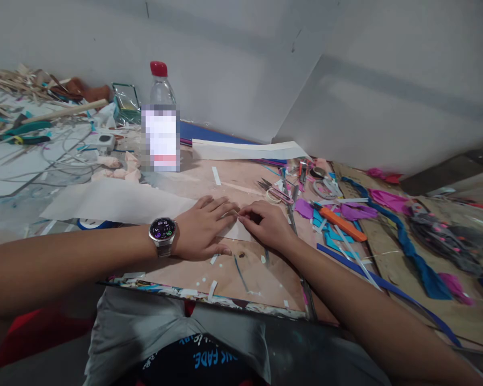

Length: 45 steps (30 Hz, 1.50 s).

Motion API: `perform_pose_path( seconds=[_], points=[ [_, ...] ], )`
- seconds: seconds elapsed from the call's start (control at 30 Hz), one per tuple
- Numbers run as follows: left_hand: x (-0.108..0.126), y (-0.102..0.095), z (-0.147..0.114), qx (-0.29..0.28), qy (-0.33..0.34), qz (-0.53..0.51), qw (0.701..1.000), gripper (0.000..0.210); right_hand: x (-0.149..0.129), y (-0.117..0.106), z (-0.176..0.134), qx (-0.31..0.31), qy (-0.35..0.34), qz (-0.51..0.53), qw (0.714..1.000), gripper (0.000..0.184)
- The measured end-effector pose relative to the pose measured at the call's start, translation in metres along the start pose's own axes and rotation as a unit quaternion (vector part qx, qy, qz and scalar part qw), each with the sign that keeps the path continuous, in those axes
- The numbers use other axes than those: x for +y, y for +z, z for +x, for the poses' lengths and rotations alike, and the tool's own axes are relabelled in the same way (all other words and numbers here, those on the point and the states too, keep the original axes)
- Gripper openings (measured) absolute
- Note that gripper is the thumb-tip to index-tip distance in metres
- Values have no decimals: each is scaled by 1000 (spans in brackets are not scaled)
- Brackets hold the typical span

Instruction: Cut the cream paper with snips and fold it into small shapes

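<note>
A long white paper strip [121, 199] lies across the work board from the left and runs beneath my hands. My left hand [203, 228], with a watch on the wrist, rests flat on it, fingers stretched to the right and thumb apart. Just beyond those fingertips, my right hand [265, 222] is closed in a pinch, thumb against forefinger. Something thin and pale seems to be at the pinch, too small to make out. Part of the paper [237, 230] shows between the two hands.
A red-capped bottle [165, 91] stands behind my left hand. Another white strip [245, 150] lies at the back. Scissors [276, 191], an orange cutter [344, 224] and coloured scraps lie at right. Green-handled pliers [28, 128], a cable and wood sticks [20, 86] crowd the left.
</note>
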<state>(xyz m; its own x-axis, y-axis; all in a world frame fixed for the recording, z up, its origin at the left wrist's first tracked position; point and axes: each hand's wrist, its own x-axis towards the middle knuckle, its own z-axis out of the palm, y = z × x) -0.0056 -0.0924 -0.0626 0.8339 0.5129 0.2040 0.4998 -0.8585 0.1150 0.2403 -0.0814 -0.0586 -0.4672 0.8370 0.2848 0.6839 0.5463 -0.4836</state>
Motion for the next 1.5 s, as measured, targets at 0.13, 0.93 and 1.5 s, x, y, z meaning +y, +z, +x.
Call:
perform_pose_path(
  seconds=[0.13,0.93,1.5],
  points=[
    [-1,0,0,5,2,-1,1000,80,-1,0,-1,-7,-17,16,1000,9],
    [1,0,-1,13,-27,-22,999,84,1,-3,-1,-42,-64,71,994,27],
    [0,2,0,28,-37,-40,998,82,1,-4,-1,-41,-57,63,996,22]
  ],
)
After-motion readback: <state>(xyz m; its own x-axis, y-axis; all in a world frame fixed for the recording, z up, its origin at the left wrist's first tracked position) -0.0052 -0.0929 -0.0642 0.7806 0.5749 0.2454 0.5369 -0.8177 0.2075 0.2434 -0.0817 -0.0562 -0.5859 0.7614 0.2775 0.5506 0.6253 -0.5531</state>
